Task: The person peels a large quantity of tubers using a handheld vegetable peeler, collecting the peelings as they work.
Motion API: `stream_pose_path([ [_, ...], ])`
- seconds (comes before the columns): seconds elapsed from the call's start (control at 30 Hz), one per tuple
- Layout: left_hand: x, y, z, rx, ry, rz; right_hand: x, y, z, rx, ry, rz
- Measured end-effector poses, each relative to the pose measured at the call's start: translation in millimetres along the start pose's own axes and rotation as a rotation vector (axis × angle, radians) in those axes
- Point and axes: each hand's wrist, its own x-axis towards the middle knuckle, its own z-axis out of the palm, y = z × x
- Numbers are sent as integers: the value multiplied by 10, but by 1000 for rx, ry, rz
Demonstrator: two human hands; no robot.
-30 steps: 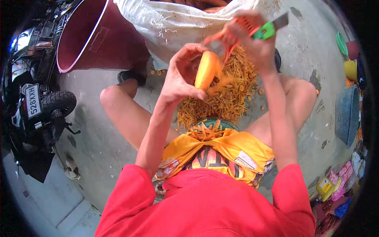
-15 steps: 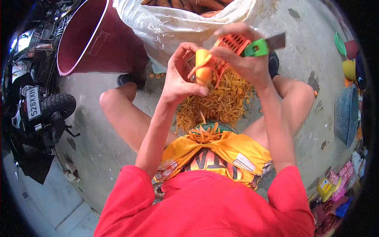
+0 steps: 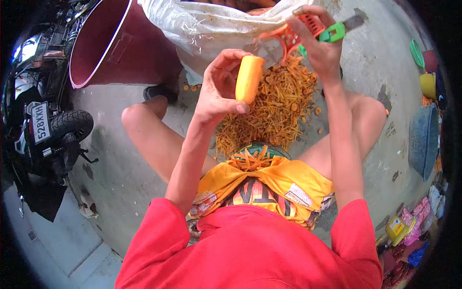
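A peeled, blunt-ended carrot (image 3: 250,79) is gripped upright in my left hand (image 3: 217,89), between the fingertips and the thumb. My right hand (image 3: 323,55) is wrapped round an orange plastic peeler (image 3: 288,37), up and to the right of the carrot and apart from it. A green plastic piece (image 3: 333,32) with a flat metal blade (image 3: 354,22) sticks out past that hand. Below both hands, a heap of carrot peelings (image 3: 269,115) lies on the floor. Nearer my lap, carrot strips (image 3: 251,160) fill a green container (image 3: 281,151).
A white woven sack (image 3: 192,31) of carrots stands in front, beside a dark red tub (image 3: 144,58) lying tilted. To the left is a parked motorcycle (image 3: 48,130). A blue-grey basin (image 3: 423,142) and several colourful items line the right edge.
My right hand has pulled the peeler away from the carrot, up and to the right. The left hand keeps hold of the carrot, which now shows a smooth, bare side.
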Motion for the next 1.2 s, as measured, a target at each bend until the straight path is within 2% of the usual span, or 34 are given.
stream_pose_path([
  [0.03, 37, -17, 17, 3, 30, 6, -20, -83, 77, -4, -4, -7],
  [0.07, 52, -24, 24, 5, 66, 12, -122, -192, 176, -137, -118, -93],
  [0.1, 65, -17, -33, 25, -11, 13, -177, -251, 239, -267, -232, -179],
  [0.13, 42, -23, -76, 27, -5, 16, -158, -219, 230, -262, -237, -179],
  [0.2, -27, -22, -122, -3, -100, -13, -111, -130, 142, -71, -128, 54],
  [0.23, -32, 13, -156, 77, -105, -37, -9, -90, 67, -25, -104, 90],
  [0.27, -19, 11, -135, 77, -110, -25, -7, -71, 51, -29, -110, 79],
  [0.33, 10, -18, -85, -5, 5, -22, -22, -172, 147, 153, -73, 66],
  [0.37, 27, -45, -99, 18, 0, -11, -128, -278, 223, -17, -120, 79],
  [0.47, -31, -43, -144, 93, -75, 3, -168, -122, 210, -72, -182, 78],
  [0.53, -55, -37, -123, 14, -95, -15, -33, -28, 72, -103, -107, 87],
  [0.6, -20, 24, -47, -22, 6, 10, 64, -84, 73, 109, -38, 120],
  [0.67, 19, -37, -83, -16, 36, 36, -58, -196, 200, 91, -68, 86],
  [0.73, 48, -39, -84, 12, -43, 66, -130, -170, 241, -274, -236, -201],
  [0.77, 13, -23, -99, -2, -88, 62, -141, -150, 230, -34, -126, 114],
  [0.8, -28, -15, -56, -5, -84, 50, -38, -51, 91, -85, -71, 156],
  [0.87, -6, 20, 2, 30, 17, -6, 43, -74, 65, -3, -48, 45],
  [0.9, 31, -55, -51, 64, 9, 32, 1, -117, 141, -3, -51, 40],
  [0.97, 16, -69, -72, 38, -11, 16, -170, -230, 350, -147, -177, -115],
  [1.0, 4, -76, -73, 11, -31, -10, -126, -179, 286, -146, -176, -115],
  [1.07, -56, -60, -21, -27, -27, -5, -34, -27, 74, -163, -56, 99],
  [1.1, -54, -35, -20, -27, -39, 7, 46, -53, 52, -59, -37, 101],
  [1.2, 8, -43, -35, -5, -24, 31, -60, -247, 190, -11, -45, 80],
])
